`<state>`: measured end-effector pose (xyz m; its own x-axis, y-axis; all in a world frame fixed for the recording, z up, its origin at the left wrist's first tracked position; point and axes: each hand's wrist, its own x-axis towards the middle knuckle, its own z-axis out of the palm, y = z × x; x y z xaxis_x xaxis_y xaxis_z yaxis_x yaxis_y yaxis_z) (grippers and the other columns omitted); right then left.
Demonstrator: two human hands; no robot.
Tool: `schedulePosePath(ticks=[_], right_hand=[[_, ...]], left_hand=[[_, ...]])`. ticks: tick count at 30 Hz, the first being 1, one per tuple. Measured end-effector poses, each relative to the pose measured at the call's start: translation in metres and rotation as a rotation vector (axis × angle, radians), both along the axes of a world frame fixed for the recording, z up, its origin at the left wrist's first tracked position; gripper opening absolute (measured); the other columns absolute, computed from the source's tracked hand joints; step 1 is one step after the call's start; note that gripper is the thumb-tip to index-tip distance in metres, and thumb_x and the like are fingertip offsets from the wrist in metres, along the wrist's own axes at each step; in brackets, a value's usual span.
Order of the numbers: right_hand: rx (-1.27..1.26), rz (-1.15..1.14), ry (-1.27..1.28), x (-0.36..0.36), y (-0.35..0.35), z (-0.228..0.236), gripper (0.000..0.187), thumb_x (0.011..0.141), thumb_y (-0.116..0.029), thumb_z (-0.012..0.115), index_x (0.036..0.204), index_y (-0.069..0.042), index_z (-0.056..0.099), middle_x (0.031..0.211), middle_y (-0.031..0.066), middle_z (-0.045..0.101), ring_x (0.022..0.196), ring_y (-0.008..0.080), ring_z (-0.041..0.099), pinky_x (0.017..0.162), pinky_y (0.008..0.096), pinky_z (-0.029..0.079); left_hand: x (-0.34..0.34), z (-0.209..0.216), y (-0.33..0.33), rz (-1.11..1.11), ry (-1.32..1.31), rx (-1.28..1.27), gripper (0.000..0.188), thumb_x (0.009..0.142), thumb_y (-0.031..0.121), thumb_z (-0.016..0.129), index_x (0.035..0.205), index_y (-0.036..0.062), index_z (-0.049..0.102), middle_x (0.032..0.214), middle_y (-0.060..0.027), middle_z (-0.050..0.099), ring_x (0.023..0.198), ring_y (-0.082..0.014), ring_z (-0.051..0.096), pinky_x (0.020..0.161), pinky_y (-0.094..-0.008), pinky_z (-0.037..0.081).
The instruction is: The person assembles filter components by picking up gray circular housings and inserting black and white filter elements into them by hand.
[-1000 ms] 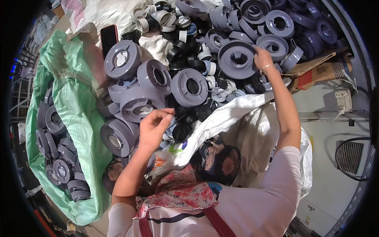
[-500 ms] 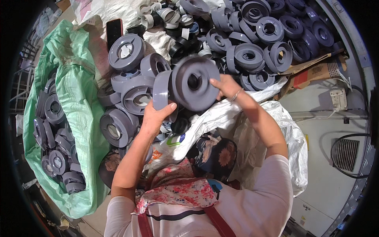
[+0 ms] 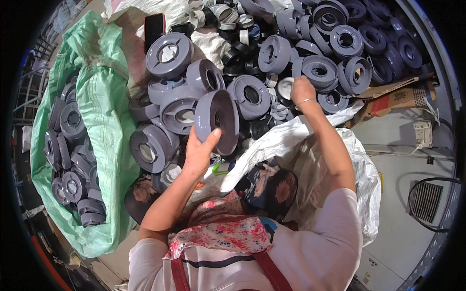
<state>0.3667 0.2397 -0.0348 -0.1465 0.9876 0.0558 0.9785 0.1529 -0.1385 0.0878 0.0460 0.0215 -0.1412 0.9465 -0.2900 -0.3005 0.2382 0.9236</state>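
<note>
While the left hand [image 3: 199, 154] pinches a grey ring [image 3: 218, 115] mid-frame, the right hand [image 3: 303, 92] curls upper right of centre, hold unclear; the ring seems light, stiff, slick: grip its wall.

Bright, hard light whitens the sack [image 3: 272, 140] and glints on the grey rings [image 3: 208, 112]; the socket [image 3: 423, 135] throws a leftward shadow. Fisheye distortion bends straight lines; the corners are black.
</note>
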Motion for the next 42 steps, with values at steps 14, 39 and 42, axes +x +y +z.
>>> schedulePosePath(ticks=[14, 39, 42], right_hand=[[-0.229, 0.763, 0.453, -0.105, -0.131, 0.116, 0.076, 0.061, -0.032, 0.077, 0.118, 0.003, 0.041, 0.102, 0.0199, 0.046, 0.095, 0.0354, 0.048, 0.082, 0.0393, 0.043], [-0.182, 0.62, 0.748, -0.121, -0.137, 0.107, 0.074, 0.06, -0.016, 0.076, 0.124, -0.004, 0.042, 0.106, 0.0169, 0.046, 0.095, 0.0304, 0.052, 0.077, 0.0332, 0.048], [-0.554, 0.211, 1.136, -0.129, -0.138, 0.1, 0.075, 0.062, -0.021, 0.078, 0.124, 0.001, 0.044, 0.106, 0.0181, 0.049, 0.088, 0.0242, 0.058, 0.071, 0.0303, 0.05]], left_hand=[[-0.006, 0.033, -0.026, -0.145, -0.27, -0.029, 0.044, 0.087, 0.031, 0.058, 0.112, -0.0044, 0.048, 0.1, -0.0073, 0.057, 0.087, -0.0116, 0.055, 0.076, -0.0278, 0.047], [-0.015, 0.045, -0.028, -0.119, -0.122, 0.04, 0.044, 0.081, 0.023, 0.065, 0.112, -0.0037, 0.049, 0.102, -0.0087, 0.058, 0.09, -0.0139, 0.056, 0.078, -0.0287, 0.046], [-0.013, 0.051, -0.024, -0.126, 0.093, 0.123, 0.038, 0.078, 0.022, 0.068, 0.103, -0.0037, 0.055, 0.091, -0.0058, 0.06, 0.083, -0.0101, 0.054, 0.075, -0.0252, 0.045]])
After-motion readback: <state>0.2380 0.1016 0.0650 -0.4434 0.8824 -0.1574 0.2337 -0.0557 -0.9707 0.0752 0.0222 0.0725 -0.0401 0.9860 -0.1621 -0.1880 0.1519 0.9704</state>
